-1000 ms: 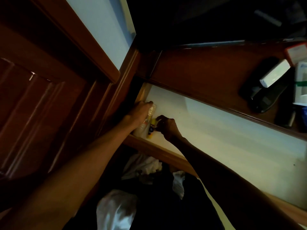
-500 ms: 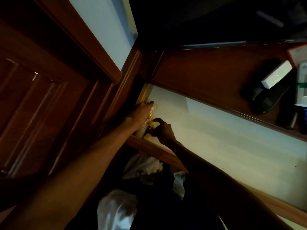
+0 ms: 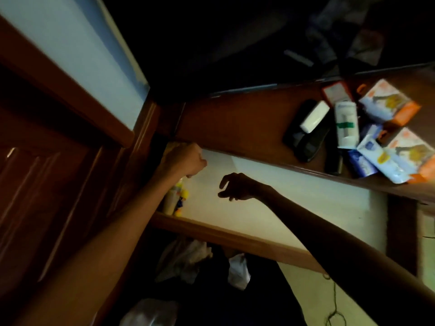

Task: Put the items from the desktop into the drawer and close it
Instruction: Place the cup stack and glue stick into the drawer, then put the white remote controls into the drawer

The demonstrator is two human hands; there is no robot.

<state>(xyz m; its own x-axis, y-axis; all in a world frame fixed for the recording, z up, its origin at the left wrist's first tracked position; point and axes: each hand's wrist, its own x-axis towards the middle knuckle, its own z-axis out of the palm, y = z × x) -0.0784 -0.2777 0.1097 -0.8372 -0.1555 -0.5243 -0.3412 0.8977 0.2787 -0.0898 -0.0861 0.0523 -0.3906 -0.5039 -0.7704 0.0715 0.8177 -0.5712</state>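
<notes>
The wooden drawer is pulled out under the desktop and has a pale bottom. At its left end lie a pale tube and a small yellow-and-blue glue stick, side by side. My left hand hovers above them, curled into a fist with nothing visible in it. My right hand hangs over the drawer a little to the right, fingers loosely apart and empty. On the desktop at the right lie a black stapler with a white box on it and several cartons.
Among the cartons are a white box with a green band, orange-and-blue boxes and blue-white packs. A dark wooden door stands at the left. Crumpled plastic bags lie on the floor below the drawer front.
Both hands have let go of the tube and glue stick and lifted off them, the right hand moving right. The view has shifted, showing more cartons on the desktop.
</notes>
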